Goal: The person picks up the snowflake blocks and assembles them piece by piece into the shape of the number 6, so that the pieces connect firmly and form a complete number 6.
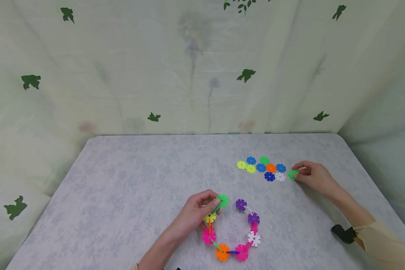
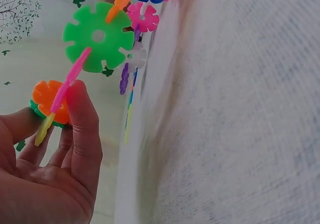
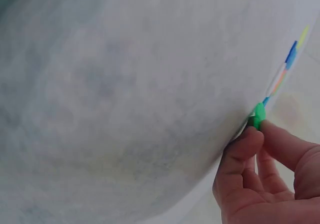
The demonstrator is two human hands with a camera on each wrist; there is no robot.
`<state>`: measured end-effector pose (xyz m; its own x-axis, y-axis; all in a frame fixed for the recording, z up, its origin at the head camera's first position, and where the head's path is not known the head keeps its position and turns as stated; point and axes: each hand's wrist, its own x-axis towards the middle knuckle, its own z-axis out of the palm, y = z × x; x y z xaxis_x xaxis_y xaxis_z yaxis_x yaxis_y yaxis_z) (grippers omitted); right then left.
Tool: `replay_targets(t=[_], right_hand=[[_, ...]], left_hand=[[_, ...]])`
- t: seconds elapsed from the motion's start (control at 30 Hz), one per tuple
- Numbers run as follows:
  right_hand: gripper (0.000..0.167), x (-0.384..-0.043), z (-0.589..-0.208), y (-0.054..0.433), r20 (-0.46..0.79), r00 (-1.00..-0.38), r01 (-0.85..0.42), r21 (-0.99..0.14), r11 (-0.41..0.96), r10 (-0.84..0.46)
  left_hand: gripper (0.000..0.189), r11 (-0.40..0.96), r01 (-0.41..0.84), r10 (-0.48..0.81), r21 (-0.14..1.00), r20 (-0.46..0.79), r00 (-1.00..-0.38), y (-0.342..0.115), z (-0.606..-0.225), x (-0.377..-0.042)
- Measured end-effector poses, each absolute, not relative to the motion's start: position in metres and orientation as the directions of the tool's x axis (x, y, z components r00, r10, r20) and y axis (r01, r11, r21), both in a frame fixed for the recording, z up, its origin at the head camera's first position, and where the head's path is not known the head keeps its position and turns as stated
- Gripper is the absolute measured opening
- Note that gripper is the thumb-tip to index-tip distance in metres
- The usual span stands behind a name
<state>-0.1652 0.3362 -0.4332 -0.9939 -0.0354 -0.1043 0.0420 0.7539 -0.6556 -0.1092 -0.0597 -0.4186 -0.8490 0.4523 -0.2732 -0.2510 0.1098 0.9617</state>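
My left hand (image 1: pixel 198 209) pinches one end of a chain of interlocking flower-shaped plastic discs, close to a green disc (image 1: pixel 224 201). From there the chain curves round in an open ring through a pink disc (image 1: pixel 209 236), an orange disc (image 1: pixel 222 252) and a white disc (image 1: pixel 254 239) to a purple disc (image 1: pixel 241 204), apart from the green end. In the left wrist view, thumb and fingers hold linked pieces beside a larger-looking green disc (image 2: pixel 85 29). Over at the right, my right hand (image 1: pixel 315 177) pinches a single green disc (image 3: pixel 259 115) between thumb and fingertips, at the tabletop.
Left of my right hand lie several loose discs, among them a white one (image 1: pixel 280 176), an orange one (image 1: pixel 271 168) and a yellow one (image 1: pixel 241 165). The grey table (image 1: pixel 138 180) ends at a pale curtain (image 1: pixel 121 75) with green leaf-like marks.
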Motion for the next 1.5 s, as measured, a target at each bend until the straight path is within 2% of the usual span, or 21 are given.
replay_targets(t=[0.37,0.67,1.03,1.23,1.5], right_hand=[[0.027,-0.137,-0.409,0.321,-0.014,-1.000,-0.001,-0.746,0.665,-0.018],[0.027,-0.107,-0.399,0.273,0.060,-0.998,-0.061,-0.855,0.516,-0.017],[0.023,-0.083,-0.380,0.219,0.142,-0.990,-0.137,-0.922,0.363,-0.015],[0.018,-0.076,-0.377,0.196,0.114,-0.991,-0.129,-0.954,0.270,-0.072],[0.017,-0.074,-0.383,0.176,0.010,-0.999,-0.024,-0.957,0.289,-0.052]], left_hand=[[0.029,0.058,-0.264,0.473,0.963,-0.259,-0.842,-0.057,-0.413,-0.107],[0.030,0.059,-0.277,0.468,0.959,-0.271,-0.841,-0.057,-0.411,-0.105],[0.030,0.037,-0.241,0.487,0.970,-0.228,-0.843,-0.057,-0.411,-0.105],[0.031,0.012,-0.250,0.501,0.968,-0.222,-0.837,-0.055,-0.410,-0.104],[0.031,-0.004,-0.240,0.511,0.971,-0.204,-0.835,-0.053,-0.410,-0.101]])
